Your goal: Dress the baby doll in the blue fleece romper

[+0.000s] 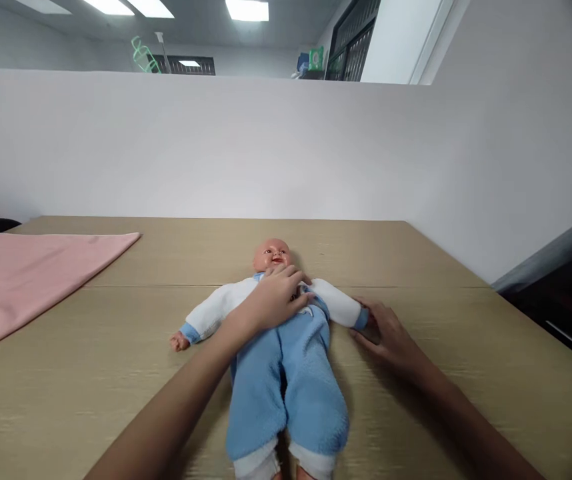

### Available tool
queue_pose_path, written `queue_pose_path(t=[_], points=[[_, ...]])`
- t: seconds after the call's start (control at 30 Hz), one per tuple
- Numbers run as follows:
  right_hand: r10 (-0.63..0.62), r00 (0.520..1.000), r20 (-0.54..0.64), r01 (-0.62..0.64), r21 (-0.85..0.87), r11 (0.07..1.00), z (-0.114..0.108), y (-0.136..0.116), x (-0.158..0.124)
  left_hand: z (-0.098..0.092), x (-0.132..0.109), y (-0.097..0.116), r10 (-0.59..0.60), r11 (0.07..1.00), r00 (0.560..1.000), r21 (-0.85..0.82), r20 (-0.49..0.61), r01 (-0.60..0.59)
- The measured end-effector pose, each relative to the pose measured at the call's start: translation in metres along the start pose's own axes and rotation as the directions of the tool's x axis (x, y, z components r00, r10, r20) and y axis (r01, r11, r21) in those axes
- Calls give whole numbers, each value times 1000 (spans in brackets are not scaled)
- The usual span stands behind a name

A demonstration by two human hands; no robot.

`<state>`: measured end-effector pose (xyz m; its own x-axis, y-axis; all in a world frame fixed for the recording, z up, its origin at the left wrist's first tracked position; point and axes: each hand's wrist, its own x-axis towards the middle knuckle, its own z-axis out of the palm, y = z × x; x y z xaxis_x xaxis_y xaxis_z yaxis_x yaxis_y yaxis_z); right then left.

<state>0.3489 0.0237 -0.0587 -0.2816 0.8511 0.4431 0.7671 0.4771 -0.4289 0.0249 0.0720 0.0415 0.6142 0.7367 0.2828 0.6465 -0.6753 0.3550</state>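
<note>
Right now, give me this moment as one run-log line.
doll: face-up on table | left hand: on its chest | right hand: at one blue cuff | pink cloth: left side of table

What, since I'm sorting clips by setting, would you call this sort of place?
Probably an office or workroom: lights overhead, a white partition with more room visible beyond, and a table.

A tan table (116,393) spreads beneath the grip, a white wall (246,147) standing beyond. Over the wall's top edge, I see lights (247,10) shining in the ceiling (196,27) and, up and right of the grip, a barred window (355,50).
</note>
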Motion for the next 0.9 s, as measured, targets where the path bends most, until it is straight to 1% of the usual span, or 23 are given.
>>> queue_pose_path(t=[0.03,0.1,0.13,0.2,0.27,0.37,0.43,0.53,0.63,0.7,0.73,0.83,0.87,0.9], points=[[25,1000,18,-25,33,999,-1,4,-1,8,11,5,-4,998,998,65,56,0],[75,997,34,-78,100,992,-3,7,-2,20,28,7,-21,988,990,155,138,0],[99,995,30,-102,133,986,-4,7,-1,24,34,6,-21,985,987,174,161,-7],[148,989,-4,-143,208,967,-8,5,3,28,38,0,14,986,984,160,178,-43],[201,977,-72,-172,287,942,-12,2,11,28,37,-5,89,990,981,94,175,-106],[255,955,-149,-179,396,901,-15,-8,33,21,30,-7,223,971,970,-110,94,-213],[250,958,-141,-160,464,871,-13,-20,52,16,26,-6,281,935,959,-233,31,-267],[168,984,-62,-106,555,825,-1,-43,75,9,22,-3,324,884,946,-351,-19,-309],[41,999,15,-42,560,827,12,-65,82,6,19,-2,295,840,952,-452,-83,-300],[-12,998,68,-27,547,837,15,-74,78,7,20,-2,231,802,965,-537,-122,-260],[-25,996,88,-28,549,835,15,-77,74,7,21,-3,181,782,974,-580,-137,-227],[-29,995,98,-32,563,826,10,-84,62,9,26,-4,5,737,989,-669,-145,-101],[-14,996,92,-40,558,829,9,-86,59,10,28,-5,-38,729,990,-682,-133,-64],[20,996,88,-67,569,819,9,-88,56,12,30,-6,-56,726,992,-687,-116,-40]])
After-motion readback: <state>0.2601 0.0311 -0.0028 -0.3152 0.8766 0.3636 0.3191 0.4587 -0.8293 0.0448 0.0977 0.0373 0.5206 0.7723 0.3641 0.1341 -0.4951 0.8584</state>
